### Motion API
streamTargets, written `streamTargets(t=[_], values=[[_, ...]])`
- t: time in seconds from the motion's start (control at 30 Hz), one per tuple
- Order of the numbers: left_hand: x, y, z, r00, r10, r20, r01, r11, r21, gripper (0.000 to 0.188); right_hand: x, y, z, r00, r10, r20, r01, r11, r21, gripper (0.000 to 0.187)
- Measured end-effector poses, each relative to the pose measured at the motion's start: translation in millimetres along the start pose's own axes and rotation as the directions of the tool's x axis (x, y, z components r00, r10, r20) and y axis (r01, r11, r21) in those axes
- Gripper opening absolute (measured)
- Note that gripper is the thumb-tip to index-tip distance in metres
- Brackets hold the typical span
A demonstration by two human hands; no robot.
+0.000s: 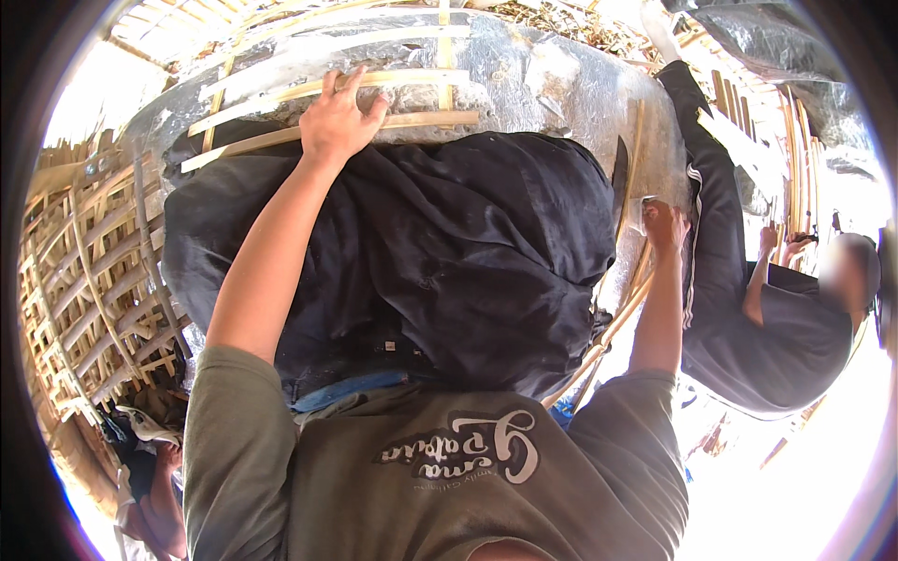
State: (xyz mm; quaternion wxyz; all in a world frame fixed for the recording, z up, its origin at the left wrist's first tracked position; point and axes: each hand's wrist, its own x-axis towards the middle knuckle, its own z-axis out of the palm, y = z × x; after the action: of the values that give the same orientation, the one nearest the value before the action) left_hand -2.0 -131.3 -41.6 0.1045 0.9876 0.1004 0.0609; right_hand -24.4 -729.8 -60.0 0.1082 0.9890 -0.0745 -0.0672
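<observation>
On the grey plastic sheet (599,89), just beyond the folded legs in dark trousers (458,234), lies a small bamboo frame (416,78). It is made of long pale slats with shorter pieces crossing them near both ends. The left hand (337,126) rests on this frame, between its two ends. Its fingers are spread and not closed around anything; the fingertips reach one slat, and the thumb stands apart, toward the nearer one. I judge that this flat, wide touch serves to keep the slats steady on the ground, because the frame seems light and could slide easily.

The right hand (664,224) is low at the right side, well apart from the frame. Its fingers are bent, and beside them there is a bright spot, so I cannot tell whether they grip something or only touch the sheet. Near it is a dark knife (620,168), its blade lying along a narrow bamboo strip (637,140). Perhaps the knife is placed there to be within easy reach of this hand. More loose strips (617,323) lie beside the right knee, maybe for the same reason.

Farther to the right sits a co-worker (786,346) in dark clothes, with one leg stretched forward. To the left is a bamboo lattice (89,280).
</observation>
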Motion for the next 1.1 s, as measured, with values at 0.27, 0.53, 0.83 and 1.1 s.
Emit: streamTargets(t=[0.27,0.53,0.83,1.1], values=[[1,0,2,1.000,0.020,-0.010,-0.020,1.000,0.018,0.064,-2,4,-3,0.995,-0.083,-0.053,0.084,0.996,0.019,0.017],[1,-1,2,1.000,0.021,0.002,-0.021,0.999,0.034,0.065,0,3,-3,0.999,-0.004,0.047,0.002,0.999,0.047,0.018],[0,-1,2,0.999,0.034,-0.027,-0.034,0.999,0.027,0.064,5,-5,0,0.993,0.096,0.072,-0.104,0.989,0.108,0.018],[0,0,2,0.999,0.025,-0.022,-0.025,0.999,0.039,0.063,11,0,13,0.977,0.162,0.139,-0.183,0.970,0.159,0.017]])
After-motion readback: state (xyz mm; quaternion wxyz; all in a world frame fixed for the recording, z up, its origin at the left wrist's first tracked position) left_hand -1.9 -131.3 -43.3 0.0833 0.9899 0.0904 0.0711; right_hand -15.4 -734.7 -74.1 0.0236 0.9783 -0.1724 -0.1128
